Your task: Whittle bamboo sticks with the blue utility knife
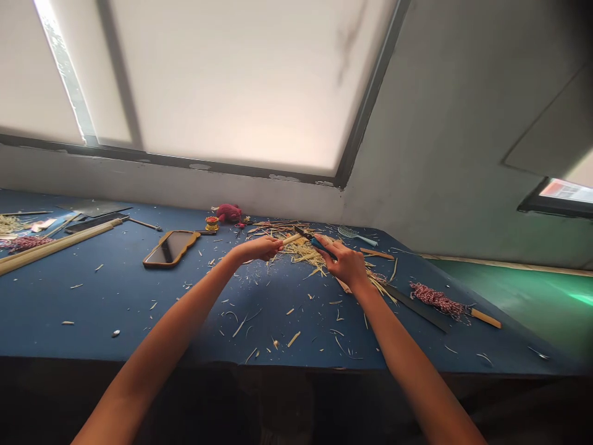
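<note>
My left hand (265,248) is closed around one end of a short pale bamboo stick (291,238), which points right. Wrapped in my right hand (346,262) is a utility knife (320,246) with a teal and dark handle. Its dark blade reaches left to the stick's far end; whether it touches or cuts in, I cannot tell. Below and behind both hands lies a heap of pale bamboo shavings (306,252). A light blue hairbrush (359,235) rests beyond my right hand.
On the blue table (185,315) are a wavy-framed mirror (171,249), long bamboo poles (60,247), a yellow spool (212,223) and a dark red bundle (228,213). At right lie a red-and-white cord bundle (438,298) and a long dark blade (417,308). Loose slivers are scattered about.
</note>
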`<action>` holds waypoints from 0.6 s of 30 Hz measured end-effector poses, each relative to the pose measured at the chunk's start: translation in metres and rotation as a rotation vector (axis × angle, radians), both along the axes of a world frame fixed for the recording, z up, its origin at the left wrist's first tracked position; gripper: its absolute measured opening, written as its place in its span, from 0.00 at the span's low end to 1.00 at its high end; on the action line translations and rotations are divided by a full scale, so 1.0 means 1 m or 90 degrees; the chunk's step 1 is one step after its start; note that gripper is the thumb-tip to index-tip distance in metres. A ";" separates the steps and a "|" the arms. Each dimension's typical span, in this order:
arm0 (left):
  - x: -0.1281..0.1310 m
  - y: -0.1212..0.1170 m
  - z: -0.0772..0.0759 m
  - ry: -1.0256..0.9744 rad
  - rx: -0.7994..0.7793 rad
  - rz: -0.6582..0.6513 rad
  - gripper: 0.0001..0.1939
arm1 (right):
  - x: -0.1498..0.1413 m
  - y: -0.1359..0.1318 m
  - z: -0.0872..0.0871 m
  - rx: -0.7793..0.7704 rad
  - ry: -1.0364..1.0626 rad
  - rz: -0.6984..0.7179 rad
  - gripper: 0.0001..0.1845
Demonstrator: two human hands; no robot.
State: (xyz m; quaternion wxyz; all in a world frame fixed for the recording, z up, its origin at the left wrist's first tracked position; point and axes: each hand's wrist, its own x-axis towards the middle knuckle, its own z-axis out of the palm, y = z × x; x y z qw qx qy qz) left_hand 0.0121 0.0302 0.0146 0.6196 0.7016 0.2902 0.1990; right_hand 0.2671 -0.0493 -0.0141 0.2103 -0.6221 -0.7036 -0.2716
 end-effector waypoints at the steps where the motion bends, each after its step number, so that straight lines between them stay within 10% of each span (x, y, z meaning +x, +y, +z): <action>1: -0.003 0.000 0.005 0.010 -0.014 -0.010 0.17 | -0.002 0.000 0.001 -0.001 -0.004 0.006 0.25; 7: -0.045 0.014 0.021 0.084 -0.060 -0.063 0.13 | 0.004 0.000 0.000 -0.007 0.024 0.058 0.26; 13: -0.137 0.038 0.011 0.045 -0.093 0.126 0.14 | 0.085 -0.008 0.000 0.182 0.286 -0.252 0.31; 18: -0.093 0.024 0.025 -0.022 -0.062 0.054 0.13 | 0.031 0.008 0.000 0.103 0.202 -0.033 0.26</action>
